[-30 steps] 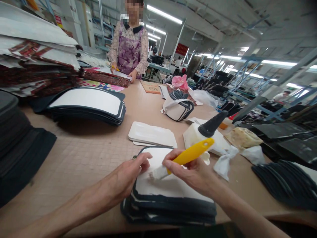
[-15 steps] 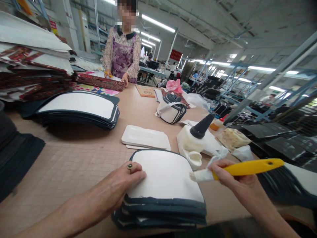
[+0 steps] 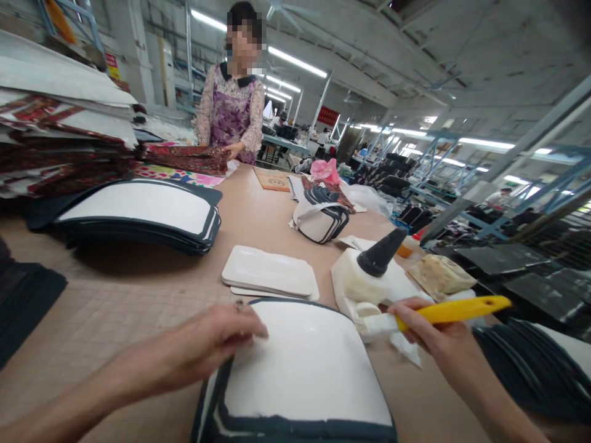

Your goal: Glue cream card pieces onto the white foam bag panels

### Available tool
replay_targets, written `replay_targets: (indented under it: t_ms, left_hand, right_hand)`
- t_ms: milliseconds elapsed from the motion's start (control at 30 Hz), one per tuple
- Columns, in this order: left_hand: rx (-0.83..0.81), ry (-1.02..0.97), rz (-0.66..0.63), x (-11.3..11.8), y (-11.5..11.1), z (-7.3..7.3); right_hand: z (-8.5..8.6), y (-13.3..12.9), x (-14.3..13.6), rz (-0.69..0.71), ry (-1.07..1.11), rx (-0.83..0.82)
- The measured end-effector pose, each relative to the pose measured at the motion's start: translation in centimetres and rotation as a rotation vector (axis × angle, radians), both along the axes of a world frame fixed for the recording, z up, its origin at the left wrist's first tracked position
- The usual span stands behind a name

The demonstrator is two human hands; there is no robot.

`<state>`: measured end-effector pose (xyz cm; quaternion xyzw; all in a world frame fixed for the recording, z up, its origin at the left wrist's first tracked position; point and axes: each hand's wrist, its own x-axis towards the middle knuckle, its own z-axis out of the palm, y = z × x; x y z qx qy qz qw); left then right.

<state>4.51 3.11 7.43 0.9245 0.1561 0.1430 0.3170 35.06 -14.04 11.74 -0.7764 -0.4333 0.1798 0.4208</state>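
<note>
My right hand (image 3: pixel 425 323) grips a yellow-handled brush (image 3: pixel 466 309). Its pale bristle end is close to the small side opening of a white plastic glue bottle (image 3: pixel 355 280) with a black cone top; contact cannot be made out. Below lies a stack of dark-edged panels, the top one carrying a white sheet (image 3: pixel 305 369). My left hand (image 3: pixel 226 335), smeared by motion, is over the stack's upper left edge with bent fingers, and whether it touches the sheet is unclear. Beyond the stack are flat white pieces (image 3: pixel 270 271).
Another stack of white-faced dark panels (image 3: pixel 138 206) sits to the left, with dark material (image 3: pixel 28 301) nearer. A tied bundle (image 3: pixel 321 215) lies farther back. Dark pieces (image 3: pixel 530 363) are on the right. A co-worker (image 3: pixel 233 114) stands across the table, one hand on patterned material.
The brush has moved from the sheet's right edge to the bottle's side opening. My left hand has shifted slightly and blurred. The stack appears lower in view as the camera tilts up.
</note>
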Motion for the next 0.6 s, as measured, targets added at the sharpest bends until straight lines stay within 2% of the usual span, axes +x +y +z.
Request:
replay_targets:
  t_ms: [67, 133, 233, 300, 400, 500, 600]
  left_hand:
    - [0.056, -0.024, 0.110, 0.9, 3.3, -0.8]
    - [0.157, 0.032, 0.203, 1.7, 6.4, -2.2]
    - [0.258, 0.138, 0.153, 2.2, 9.9, -4.9]
    - [0.278, 0.175, 0.111, 2.3, 11.2, -6.2]
    - [0.288, 0.202, 0.060, 2.2, 12.2, -6.7]
    - [0.318, 0.228, 0.012, 2.0, 12.8, -6.3]
    - [0.366, 0.257, -0.021, 2.1, 13.1, -6.0]
  right_hand:
    - [0.8, 1.4, -1.1, 0.062, 0.101, 0.122]
    - [1.1, 4.0, -2.6, 0.248, 0.213, 0.152]
    - [0.3, 9.1, -4.0, 0.507, 0.320, 0.011]
    - [-1.2, 12.3, -4.0, 0.578, 0.312, -0.091]
    - [-4.2, 15.7, -2.8, 0.682, 0.047, -0.202]
    - [-6.7, 17.3, -1.1, 0.782, -0.279, -0.259]
    - [-8.4, 17.8, 0.2, 0.797, -0.365, -0.306]
